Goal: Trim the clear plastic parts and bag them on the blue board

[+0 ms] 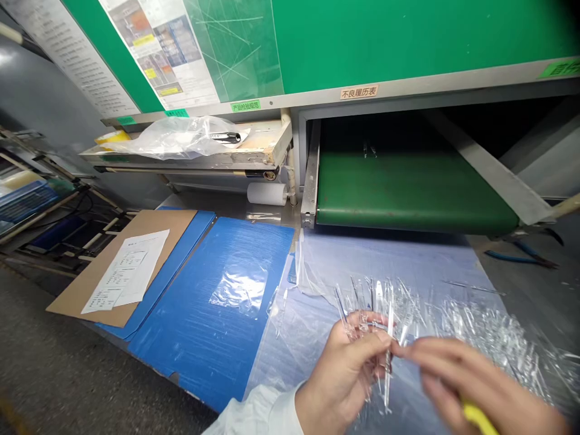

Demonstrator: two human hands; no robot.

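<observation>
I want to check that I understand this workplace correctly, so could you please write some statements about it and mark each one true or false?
1. The left hand holds thin clear pieces. True.
2. The printed white papers lie directly on a blue board. False: the papers lie on brown cardboard.
3. Something yellow shows at the right hand. True.
4. The pliers are left of the green belt. False: the pliers lie to the right, beyond the belt's near corner.
5. A white roll is below the shelf. True.
</observation>
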